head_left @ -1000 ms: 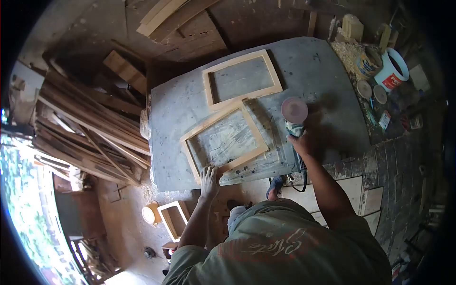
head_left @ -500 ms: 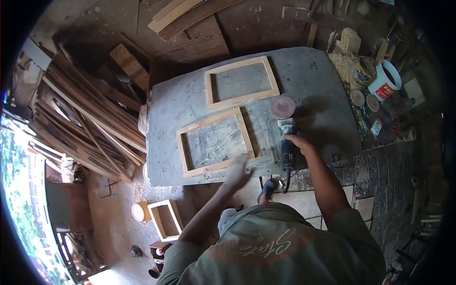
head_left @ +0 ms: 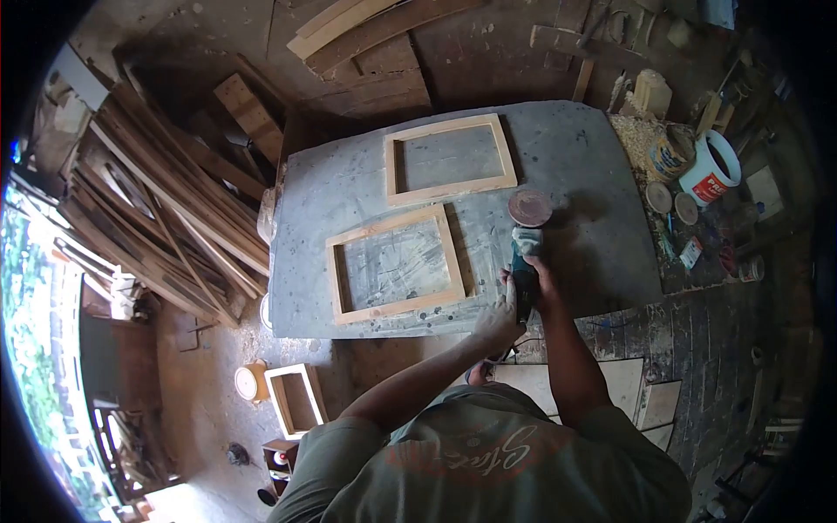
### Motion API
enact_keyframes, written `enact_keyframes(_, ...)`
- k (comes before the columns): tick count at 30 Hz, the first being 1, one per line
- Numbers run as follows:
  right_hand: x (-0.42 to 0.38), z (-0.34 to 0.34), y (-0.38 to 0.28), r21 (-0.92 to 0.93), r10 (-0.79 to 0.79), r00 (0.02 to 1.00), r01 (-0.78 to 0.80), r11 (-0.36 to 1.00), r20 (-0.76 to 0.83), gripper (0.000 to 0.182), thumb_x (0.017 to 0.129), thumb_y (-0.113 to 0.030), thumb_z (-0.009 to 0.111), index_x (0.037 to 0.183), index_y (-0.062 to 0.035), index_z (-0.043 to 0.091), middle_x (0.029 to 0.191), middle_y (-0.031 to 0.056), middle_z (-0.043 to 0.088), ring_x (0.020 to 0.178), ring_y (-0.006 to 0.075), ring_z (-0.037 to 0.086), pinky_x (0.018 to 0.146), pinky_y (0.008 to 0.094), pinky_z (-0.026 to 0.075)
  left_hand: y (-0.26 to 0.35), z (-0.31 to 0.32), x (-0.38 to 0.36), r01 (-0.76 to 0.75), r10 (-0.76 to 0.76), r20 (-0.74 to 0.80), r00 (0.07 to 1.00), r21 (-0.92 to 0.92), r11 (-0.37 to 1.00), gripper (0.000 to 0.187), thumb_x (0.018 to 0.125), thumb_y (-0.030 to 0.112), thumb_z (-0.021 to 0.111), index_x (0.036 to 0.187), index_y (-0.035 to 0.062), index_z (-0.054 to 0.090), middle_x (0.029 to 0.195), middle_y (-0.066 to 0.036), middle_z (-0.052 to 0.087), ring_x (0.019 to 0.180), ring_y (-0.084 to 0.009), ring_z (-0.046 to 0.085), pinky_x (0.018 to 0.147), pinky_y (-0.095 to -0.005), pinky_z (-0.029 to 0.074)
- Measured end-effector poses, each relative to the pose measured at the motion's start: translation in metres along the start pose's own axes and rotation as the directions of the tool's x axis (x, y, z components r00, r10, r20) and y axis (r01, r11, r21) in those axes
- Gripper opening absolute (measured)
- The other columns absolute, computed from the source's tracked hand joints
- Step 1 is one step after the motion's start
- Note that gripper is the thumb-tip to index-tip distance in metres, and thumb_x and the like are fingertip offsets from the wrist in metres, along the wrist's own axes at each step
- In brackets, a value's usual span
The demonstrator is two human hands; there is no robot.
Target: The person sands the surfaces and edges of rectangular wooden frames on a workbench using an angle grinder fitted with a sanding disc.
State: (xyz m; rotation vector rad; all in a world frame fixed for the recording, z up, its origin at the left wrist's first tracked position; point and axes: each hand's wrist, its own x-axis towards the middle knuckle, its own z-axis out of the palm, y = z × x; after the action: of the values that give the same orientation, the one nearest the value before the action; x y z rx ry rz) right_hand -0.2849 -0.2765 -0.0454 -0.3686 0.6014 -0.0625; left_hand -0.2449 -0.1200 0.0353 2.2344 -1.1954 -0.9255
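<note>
A power sander with a round pad is over the right part of the grey table. My right hand grips its body from the right. My left hand is closed around the rear of the same tool, its fingers partly hidden. Left of the tool lies a wooden frame, flat near the table's front edge. Behind it rests a second wooden frame, with a narrow gap between the two.
Long boards are stacked at the left. A white bucket and wood shavings are at the right. On the floor, a small frame stands near a yellowish tub.
My left hand has moved right, from the near frame's front edge to the sander, and closed on it. My right hand still holds the sander, now from its right side.
</note>
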Motion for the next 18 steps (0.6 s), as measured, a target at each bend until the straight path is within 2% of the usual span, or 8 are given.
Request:
enact_keyframes(2, -0.002, 0.004, -0.001, 0.08, 0.075, 0.997, -0.073, 0.994, -0.019, 0.038, 0.088, -0.038, 0.064, 0.104, -0.0044, 0.058, 0.087, 0.0122, 0.065, 0.075, 0.0246, 0.066, 0.072, 0.0378, 0.056, 0.005, 0.004, -0.003, 0.008, -0.002, -0.086, 0.996, 0.072, 0.997, 0.104, 0.075, 0.021, 0.068, 0.147, -0.0084, -0.001, 0.112, -0.034, 0.056, 0.097, -0.0438, 0.062, 0.08, -0.0495, 0.051)
enact_keyframes(5, 0.015, -0.016, 0.002, -0.012, 0.054, 0.997, -0.055, 0.998, -0.06, 0.037, 0.084, -0.038, 0.067, 0.1, -0.0049, 0.06, 0.084, 0.01, 0.065, 0.072, 0.0227, 0.066, 0.069, 0.0366, 0.056, 0.011, 0.004, 0.002, 0.049, -0.035, -0.085, 0.996, 0.171, 0.984, 0.102, 0.075, 0.02, 0.068, 0.148, -0.0085, 0.002, 0.111, -0.032, 0.058, 0.093, -0.042, 0.063, 0.078, -0.0495, 0.051)
enact_keyframes(8, 0.031, -0.025, 0.013, -0.193, -0.075, 0.987, 0.047, 0.98, -0.142, 0.032, 0.08, -0.035, 0.069, 0.094, -0.007, 0.061, 0.079, 0.0071, 0.064, 0.067, 0.0207, 0.064, 0.065, 0.0355, 0.055, 0.002, 0.007, 0.005, 0.074, -0.06, -0.071, 0.996, 0.219, 0.973, 0.099, 0.076, 0.018, 0.068, 0.148, -0.0085, 0.004, 0.111, -0.029, 0.059, 0.09, -0.0406, 0.065, 0.075, -0.049, 0.051)
enact_keyframes(11, 0.024, -0.01, 0.014, -0.204, -0.073, 0.977, 0.031, 0.979, -0.202, 0.03, 0.078, -0.035, 0.068, 0.084, -0.0065, 0.061, 0.069, 0.0067, 0.062, 0.058, 0.0219, 0.061, 0.057, 0.0334, 0.053, -0.015, 0.025, 0.005, 0.043, 0.0, -0.18, 0.984, 0.236, 0.971, 0.097, 0.076, 0.016, 0.067, 0.147, -0.0085, 0.006, 0.11, -0.027, 0.06, 0.09, -0.04, 0.065, 0.073, -0.0485, 0.051)
enact_keyframes(12, 0.022, -0.01, 0.014, -0.167, -0.042, 0.98, 0.009, 0.986, -0.192, 0.029, 0.076, -0.033, 0.069, 0.084, -0.0065, 0.061, 0.068, 0.0064, 0.061, 0.057, 0.0217, 0.06, 0.057, 0.033, 0.053, -0.012, 0.022, 0.005, 0.082, -0.05, -0.154, 0.987, 0.207, 0.975, 0.097, 0.076, 0.016, 0.066, 0.148, -0.0073, 0.007, 0.112, -0.027, 0.059, 0.094, -0.0403, 0.064, 0.078, -0.0503, 0.049)
enact_keyframes(15, 0.014, -0.008, 0.021, -0.19, -0.147, 0.956, 0.1, 0.977, -0.253, 0.029, 0.075, -0.033, 0.07, 0.084, -0.0064, 0.061, 0.069, 0.0067, 0.061, 0.058, 0.0222, 0.06, 0.057, 0.0331, 0.053, -0.013, 0.007, -0.009, -0.012, 0.032, -0.084, 0.996, 0.229, 0.973, 0.097, 0.077, 0.02, 0.069, 0.149, -0.0058, 0.009, 0.113, -0.025, 0.059, 0.101, -0.0412, 0.061, 0.089, -0.0549, 0.043)
enact_keyframes(16, 0.013, -0.014, 0.021, -0.24, -0.178, 0.949, 0.115, 0.964, -0.26, 0.03, 0.075, -0.033, 0.07, 0.084, -0.0063, 0.06, 0.07, 0.0075, 0.061, 0.059, 0.022, 0.061, 0.058, 0.0334, 0.053, -0.015, -0.008, -0.018, -0.075, 0.075, 0.003, 0.997, 0.117, 0.99, 0.102, 0.076, 0.031, 0.074, 0.15, -0.0021, 0.013, 0.121, -0.023, 0.056, 0.113, -0.0414, 0.054, 0.099, -0.0569, 0.036)
enact_keyframes(18, -0.007, -0.025, 0.024, -0.228, -0.185, 0.942, 0.123, 0.966, -0.278, 0.031, 0.075, -0.034, 0.07, 0.085, -0.0059, 0.061, 0.07, 0.0082, 0.062, 0.06, 0.0218, 0.062, 0.058, 0.0335, 0.053, -0.05, -0.015, -0.035, -0.235, 0.266, -0.103, 0.959, 0.244, 0.941, 0.1, 0.075, 0.04, 0.075, 0.149, 0.0007, 0.02, 0.128, -0.022, 0.051, 0.121, -0.0398, 0.048, 0.102, -0.0563, 0.033)
